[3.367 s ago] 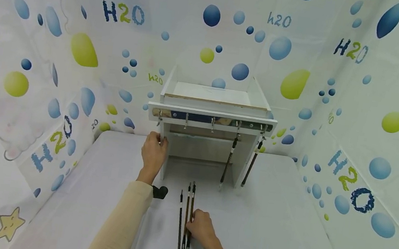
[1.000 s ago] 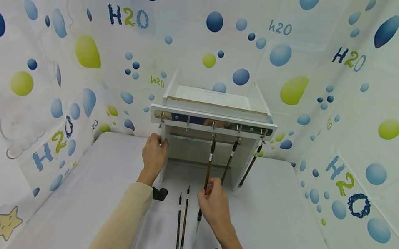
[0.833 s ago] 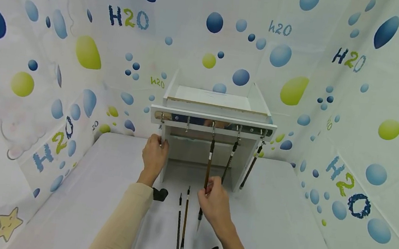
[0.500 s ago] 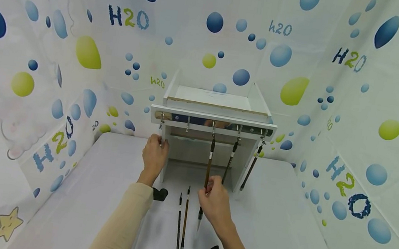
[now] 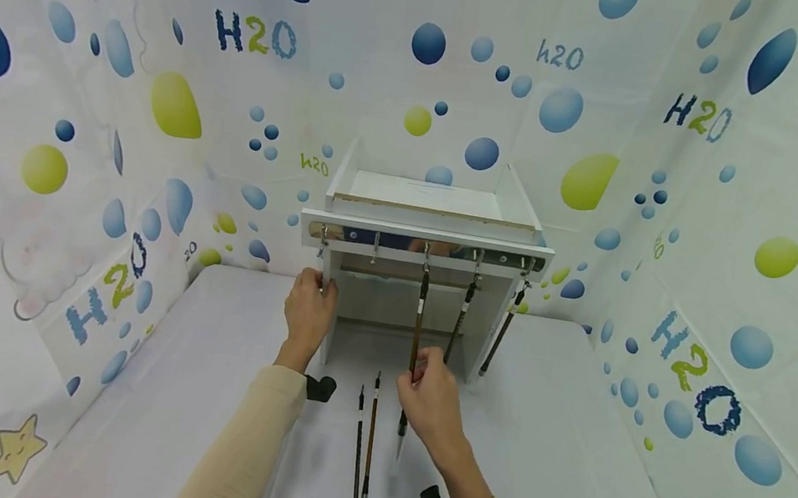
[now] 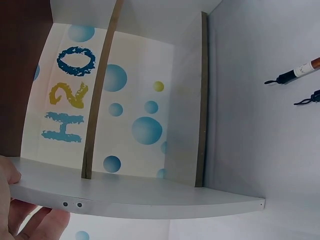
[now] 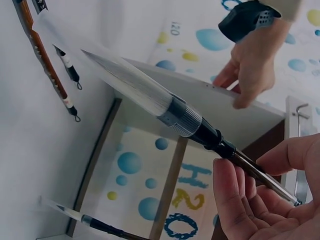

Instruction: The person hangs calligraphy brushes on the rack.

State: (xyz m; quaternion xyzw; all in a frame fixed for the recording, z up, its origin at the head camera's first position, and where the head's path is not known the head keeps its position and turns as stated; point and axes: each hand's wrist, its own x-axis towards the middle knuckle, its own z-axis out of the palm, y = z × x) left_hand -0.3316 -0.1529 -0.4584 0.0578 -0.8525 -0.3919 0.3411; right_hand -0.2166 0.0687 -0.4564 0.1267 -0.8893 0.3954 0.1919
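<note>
In the head view, a white wooden rack (image 5: 371,229) with a row of metal hooks stands on the white table. My left hand (image 5: 309,309) grips its left side panel (image 6: 150,202), thumb on one face and fingers on the other. My right hand (image 5: 434,397) pinches the brown handle of a calligraphy brush (image 5: 420,315), held upright with its tip down. The brush's top loop is at the middle hook (image 5: 428,254). Its pale bristles, in a clear sleeve, show large in the right wrist view. Two more brushes hang from the hooks to the right, a dark one (image 5: 460,324) and an outer one (image 5: 503,334).
Two brushes, a black one (image 5: 358,454) and a brown one (image 5: 371,439), lie side by side on the table in front of the rack. An open-topped tray section (image 5: 429,194) forms the rack's upper part. Behind stands a white sheet with blue and green dots.
Since the earliest frame, my right hand has lifted one of three brushes off the table up to the middle hook. Over the last second it has barely moved. My left hand stays put.
</note>
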